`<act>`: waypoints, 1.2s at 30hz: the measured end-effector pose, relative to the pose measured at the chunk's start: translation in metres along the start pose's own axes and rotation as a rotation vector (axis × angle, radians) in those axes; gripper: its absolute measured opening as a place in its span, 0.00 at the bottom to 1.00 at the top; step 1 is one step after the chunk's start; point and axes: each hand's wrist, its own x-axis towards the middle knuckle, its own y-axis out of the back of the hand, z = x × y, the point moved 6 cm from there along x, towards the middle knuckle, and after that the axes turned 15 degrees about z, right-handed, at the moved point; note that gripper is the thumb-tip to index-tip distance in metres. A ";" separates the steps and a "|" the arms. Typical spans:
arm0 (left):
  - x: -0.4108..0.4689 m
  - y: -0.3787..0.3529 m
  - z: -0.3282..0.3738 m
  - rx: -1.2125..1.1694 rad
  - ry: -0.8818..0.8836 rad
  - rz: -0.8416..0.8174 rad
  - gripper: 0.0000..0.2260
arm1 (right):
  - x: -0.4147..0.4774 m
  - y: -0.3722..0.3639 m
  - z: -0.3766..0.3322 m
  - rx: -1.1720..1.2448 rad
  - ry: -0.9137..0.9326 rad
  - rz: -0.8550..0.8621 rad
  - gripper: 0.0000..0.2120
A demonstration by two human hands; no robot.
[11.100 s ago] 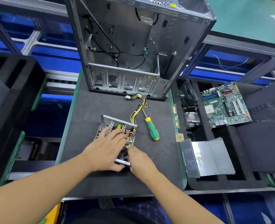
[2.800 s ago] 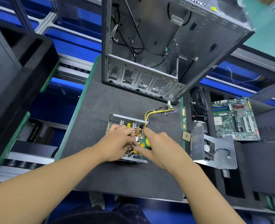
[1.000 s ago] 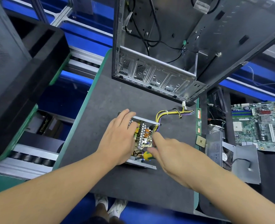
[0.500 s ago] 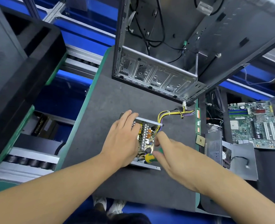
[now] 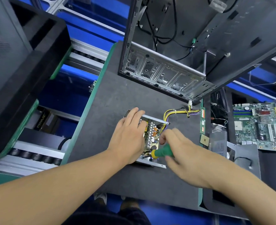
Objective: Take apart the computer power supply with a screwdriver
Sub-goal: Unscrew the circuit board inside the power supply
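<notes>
The opened power supply point(image 5: 151, 133) lies on the dark grey work mat point(image 5: 117, 98), its circuit board with capacitors and coils exposed. A yellow and black cable bundle point(image 5: 176, 112) runs from it to the right. My left hand point(image 5: 129, 137) lies flat over its left half, fingers straight, reaching the far metal edge. My right hand point(image 5: 182, 153) holds the green and yellow screwdriver point(image 5: 162, 153) by its handle. The tip points left and down at the supply's near edge, where the shaft is mostly hidden.
An empty computer case point(image 5: 174, 62) stands open at the back of the mat. To the right lie a motherboard point(image 5: 258, 125), a removed metal cover point(image 5: 218, 143), a small CPU chip point(image 5: 204, 140) and memory sticks point(image 5: 202, 120). Black foam trays point(image 5: 28, 70) sit left, over roller conveyors.
My right hand has turned on the screwdriver, so more of the green handle shows. My left hand stays flat on the power supply.
</notes>
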 end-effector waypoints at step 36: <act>0.001 0.001 0.002 0.001 -0.020 0.011 0.17 | -0.007 -0.005 -0.002 -0.079 0.009 0.199 0.04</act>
